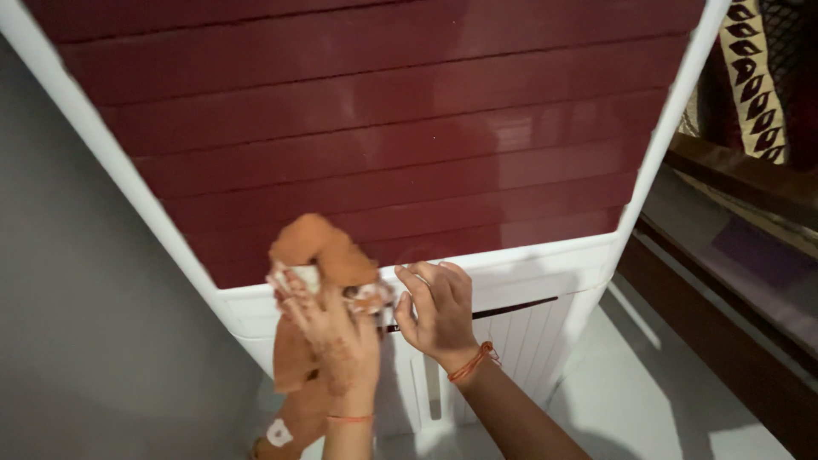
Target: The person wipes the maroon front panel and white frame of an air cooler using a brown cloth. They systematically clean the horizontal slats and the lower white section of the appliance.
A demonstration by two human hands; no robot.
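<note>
Left hand [328,328] fist closed around orange cloth [319,251], cloth bunched above fingers and hanging below wrist. Right hand [436,311] curled, empty, fingertips touching cooler's [528,273] white ledge.

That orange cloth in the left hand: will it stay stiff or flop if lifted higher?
Likely floppy: the cloth bunches above the left hand and its tail hangs limp below. Probably light, since one hand holds it. It seems unlikely to slip, being crumpled in the fingers.
</note>
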